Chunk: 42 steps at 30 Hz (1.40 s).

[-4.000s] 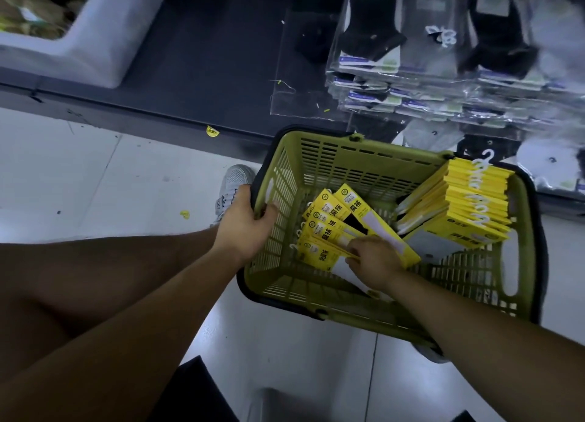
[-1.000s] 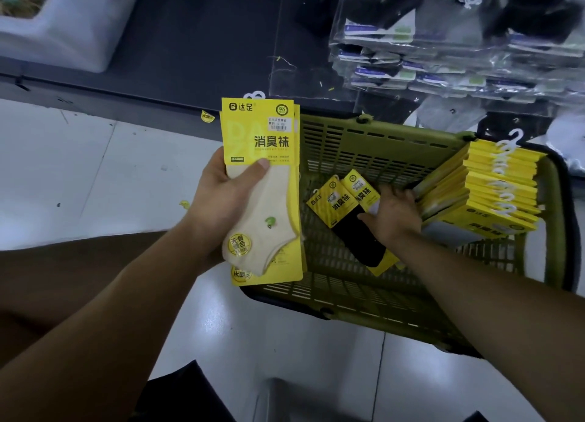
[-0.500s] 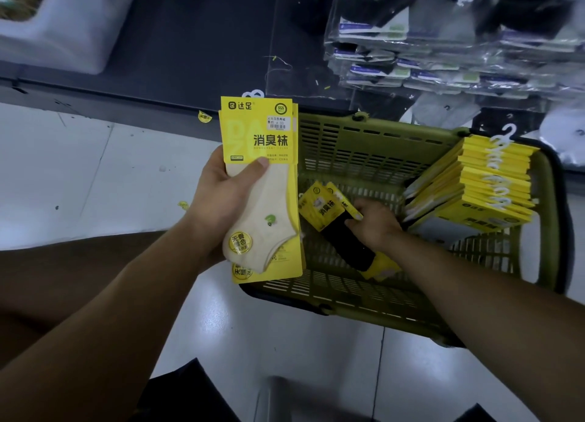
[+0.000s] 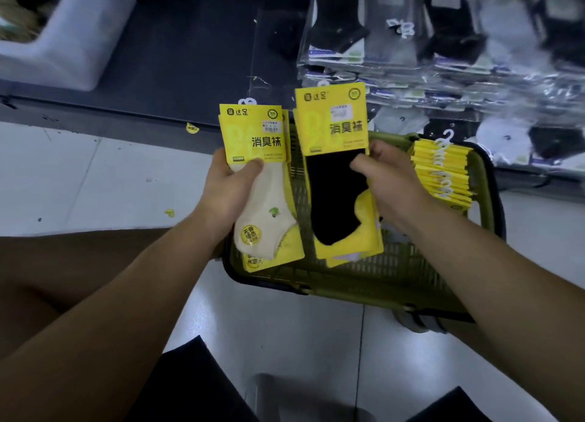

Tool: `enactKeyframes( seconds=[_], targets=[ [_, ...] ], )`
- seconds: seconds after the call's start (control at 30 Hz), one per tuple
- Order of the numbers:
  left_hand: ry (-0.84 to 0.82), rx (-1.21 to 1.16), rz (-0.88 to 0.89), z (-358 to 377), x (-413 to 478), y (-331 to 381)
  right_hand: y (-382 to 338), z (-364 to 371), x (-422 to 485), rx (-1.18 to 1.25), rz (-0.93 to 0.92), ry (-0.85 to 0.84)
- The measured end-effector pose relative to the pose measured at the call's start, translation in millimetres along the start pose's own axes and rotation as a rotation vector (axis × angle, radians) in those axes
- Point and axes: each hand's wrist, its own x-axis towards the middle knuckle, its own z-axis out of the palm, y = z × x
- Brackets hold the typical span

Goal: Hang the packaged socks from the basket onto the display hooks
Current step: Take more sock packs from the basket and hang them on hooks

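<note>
Left hand (image 4: 224, 190), right hand (image 4: 389, 184) around packs (image 4: 253, 130)

Shop, likely, hanging sock packs (image 4: 395, 41), shopping basket (image 4: 348, 277)

I see cream-sock yellow-card pack (image 4: 259, 184) and black-sock yellow-card pack (image 4: 335, 184) screening mouth of olive-green slatted plastic basket (image 4: 364, 282); narrow gap between. Yellow-card pack stack (image 4: 441, 174) fills right end. Pale tiled floor (image 4: 110, 184) left: open.

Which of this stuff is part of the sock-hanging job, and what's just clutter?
Job: cream sock pack in left hand; black sock pack in right hand; yellow pack stack; green basket.
Not the job: white bin; floor scraps; clear-bagged socks.
</note>
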Motion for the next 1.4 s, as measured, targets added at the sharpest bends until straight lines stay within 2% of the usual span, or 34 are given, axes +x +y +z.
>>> enactKeyframes(
  seconds=[0.07,0.17,0.23,0.33,0.43,0.5,0.6,0.67,0.73,0.83,1.2,1.27,1.4],
  targets=[
    [-0.035,0.020,0.023,10,-5,0,-6,9,-6,0.055,0.054,-0.057],
    [-0.049,0.019,0.040,24,-11,-2,-9,16,-16,-0.003,0.094,-0.106],
    [-0.079,0.014,0.050,30,-17,0,-8,15,-21,-0.075,0.070,-0.099],
    [-0.222,-0.043,0.015,38,-19,-3,-5,8,-25,-0.133,0.047,-0.094],
    [-0.253,-0.043,0.002,48,-18,-4,-4,-8,-30,-0.178,0.062,-0.084],
    [-0.246,-0.055,-0.014,54,-18,-5,-1,-31,-35,-0.294,0.001,0.037],
    [-0.239,-0.079,-0.050,62,-19,-4,12,-80,-47,-0.564,-0.191,0.283],
    [-0.240,-0.083,-0.056,68,-19,-5,24,-112,-56,-0.733,-0.218,0.396],
    [-0.247,-0.086,-0.049,74,-21,-5,36,-137,-61,-0.878,-0.169,0.448],
    [-0.257,-0.076,-0.048,81,-25,-5,49,-152,-62,-0.980,-0.122,0.421],
    [-0.277,-0.030,-0.029,99,-23,-12,61,-157,-51,-1.067,-0.146,0.379],
    [-0.279,-0.024,-0.021,101,-22,-13,58,-160,-52,-1.014,-0.138,0.317],
    [-0.286,-0.036,-0.004,103,-20,-7,23,-177,-56,-0.839,-0.114,0.090]
  ],
)
